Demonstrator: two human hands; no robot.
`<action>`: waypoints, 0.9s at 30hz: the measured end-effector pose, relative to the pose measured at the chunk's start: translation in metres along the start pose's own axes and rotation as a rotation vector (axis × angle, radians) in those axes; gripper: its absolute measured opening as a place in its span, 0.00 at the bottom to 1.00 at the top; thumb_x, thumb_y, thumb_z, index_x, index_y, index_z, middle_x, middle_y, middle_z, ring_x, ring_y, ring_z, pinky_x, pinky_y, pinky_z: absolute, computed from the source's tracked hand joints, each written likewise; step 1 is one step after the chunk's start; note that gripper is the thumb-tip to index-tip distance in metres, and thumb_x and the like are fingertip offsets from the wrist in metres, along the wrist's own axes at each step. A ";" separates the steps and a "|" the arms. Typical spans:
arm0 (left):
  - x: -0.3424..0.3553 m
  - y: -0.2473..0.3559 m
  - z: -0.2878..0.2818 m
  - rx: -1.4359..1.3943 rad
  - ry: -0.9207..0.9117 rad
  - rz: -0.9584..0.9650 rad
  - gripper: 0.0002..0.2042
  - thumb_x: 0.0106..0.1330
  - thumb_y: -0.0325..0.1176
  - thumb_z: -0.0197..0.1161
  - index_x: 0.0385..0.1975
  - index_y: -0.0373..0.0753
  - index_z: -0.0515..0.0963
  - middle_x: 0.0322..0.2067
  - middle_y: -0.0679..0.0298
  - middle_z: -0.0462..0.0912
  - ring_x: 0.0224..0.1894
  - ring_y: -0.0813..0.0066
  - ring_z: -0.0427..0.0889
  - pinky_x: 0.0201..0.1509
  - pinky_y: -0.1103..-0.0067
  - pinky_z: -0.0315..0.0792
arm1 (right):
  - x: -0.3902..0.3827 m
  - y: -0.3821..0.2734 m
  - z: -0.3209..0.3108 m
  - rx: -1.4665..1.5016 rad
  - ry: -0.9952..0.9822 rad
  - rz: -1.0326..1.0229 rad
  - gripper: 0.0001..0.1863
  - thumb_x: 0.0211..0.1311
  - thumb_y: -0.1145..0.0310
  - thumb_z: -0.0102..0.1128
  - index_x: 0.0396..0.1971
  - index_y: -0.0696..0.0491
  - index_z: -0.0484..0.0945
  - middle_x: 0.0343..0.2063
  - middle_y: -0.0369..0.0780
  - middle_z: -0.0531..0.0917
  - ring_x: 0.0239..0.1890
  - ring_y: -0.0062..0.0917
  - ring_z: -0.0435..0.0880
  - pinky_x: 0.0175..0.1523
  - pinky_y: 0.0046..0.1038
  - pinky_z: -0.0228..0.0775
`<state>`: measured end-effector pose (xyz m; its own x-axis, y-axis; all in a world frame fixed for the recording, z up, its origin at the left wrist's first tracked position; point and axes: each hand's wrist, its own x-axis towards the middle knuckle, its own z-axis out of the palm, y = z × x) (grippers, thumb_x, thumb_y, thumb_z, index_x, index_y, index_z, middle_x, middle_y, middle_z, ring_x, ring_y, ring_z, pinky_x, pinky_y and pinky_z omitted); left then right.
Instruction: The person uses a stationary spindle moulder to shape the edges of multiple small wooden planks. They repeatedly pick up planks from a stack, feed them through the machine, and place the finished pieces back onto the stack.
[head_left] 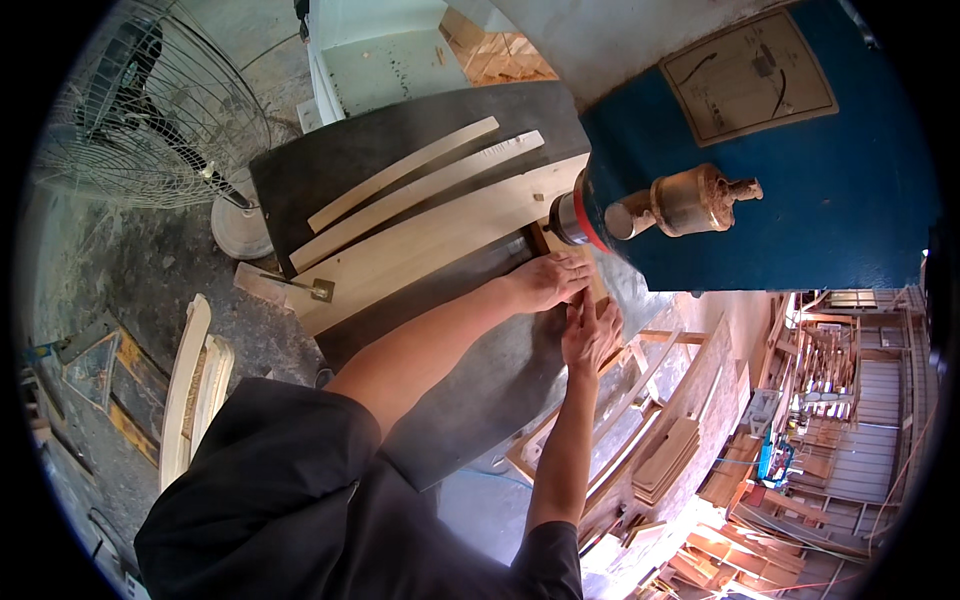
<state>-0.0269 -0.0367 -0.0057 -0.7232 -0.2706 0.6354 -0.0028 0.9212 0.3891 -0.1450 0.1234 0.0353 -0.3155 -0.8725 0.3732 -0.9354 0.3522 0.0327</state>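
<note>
My left hand (549, 281) is closed, its fingers curled over a narrow piece of wood (540, 241) on the dark metal machine table (470, 385). Close beside it, my right hand (591, 337) grips the near part of the same wood, its fingers bent. Both hands hide most of the piece. Just beyond the fingers hangs a dark, round machine part (568, 218) with a red ring. To the left, a long pale board (420, 245) lies across the table, a metal clamp (321, 290) at its near end.
Two pale wood strips (415, 195) lie beyond the board. A large blue machine body (740, 245) rises at the right. A standing fan (150, 110) is at the far left. Curved wood pieces (190, 395) stand at my left; stacked boards (668, 455) lie at the right.
</note>
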 end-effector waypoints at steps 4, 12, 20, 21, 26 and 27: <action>0.000 0.001 -0.001 -0.012 0.003 -0.002 0.24 0.68 0.37 0.71 0.63 0.36 0.81 0.70 0.57 0.79 0.75 0.59 0.73 0.82 0.64 0.64 | 0.001 0.002 0.000 0.018 0.000 -0.007 0.30 0.63 0.61 0.73 0.68 0.36 0.82 0.67 0.54 0.74 0.67 0.55 0.72 0.69 0.55 0.64; 0.002 0.000 -0.001 -0.003 -0.025 -0.006 0.25 0.66 0.37 0.72 0.63 0.37 0.81 0.71 0.57 0.78 0.75 0.60 0.73 0.82 0.64 0.63 | 0.002 0.002 0.000 0.018 -0.004 0.000 0.30 0.63 0.60 0.74 0.67 0.36 0.83 0.68 0.54 0.74 0.68 0.55 0.72 0.71 0.55 0.63; 0.003 0.001 -0.001 -0.011 -0.023 -0.005 0.25 0.66 0.37 0.71 0.63 0.37 0.82 0.71 0.57 0.78 0.76 0.60 0.73 0.82 0.65 0.63 | 0.001 0.005 0.003 0.007 0.001 0.012 0.29 0.63 0.59 0.74 0.66 0.35 0.84 0.68 0.53 0.75 0.68 0.53 0.72 0.69 0.56 0.64; 0.003 0.000 -0.001 -0.017 -0.021 -0.007 0.25 0.66 0.37 0.71 0.63 0.36 0.82 0.71 0.57 0.78 0.76 0.60 0.73 0.82 0.65 0.64 | 0.001 0.006 0.004 -0.002 -0.004 0.016 0.29 0.62 0.59 0.74 0.66 0.35 0.84 0.68 0.53 0.75 0.68 0.53 0.72 0.69 0.56 0.64; 0.002 -0.001 0.001 -0.002 -0.005 -0.002 0.25 0.66 0.37 0.71 0.62 0.36 0.82 0.70 0.57 0.78 0.75 0.59 0.74 0.81 0.65 0.64 | 0.002 0.006 0.004 -0.003 0.002 0.016 0.30 0.62 0.58 0.75 0.66 0.35 0.84 0.68 0.51 0.75 0.68 0.52 0.73 0.67 0.56 0.64; 0.002 -0.001 0.002 0.003 0.000 0.000 0.24 0.67 0.37 0.71 0.62 0.36 0.82 0.70 0.57 0.79 0.75 0.59 0.74 0.81 0.65 0.64 | 0.002 0.006 0.004 0.000 0.005 0.014 0.30 0.62 0.58 0.75 0.66 0.35 0.84 0.68 0.51 0.75 0.68 0.52 0.73 0.67 0.56 0.64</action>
<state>-0.0297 -0.0379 -0.0063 -0.7234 -0.2707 0.6351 -0.0053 0.9220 0.3871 -0.1515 0.1223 0.0320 -0.3278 -0.8659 0.3779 -0.9308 0.3645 0.0279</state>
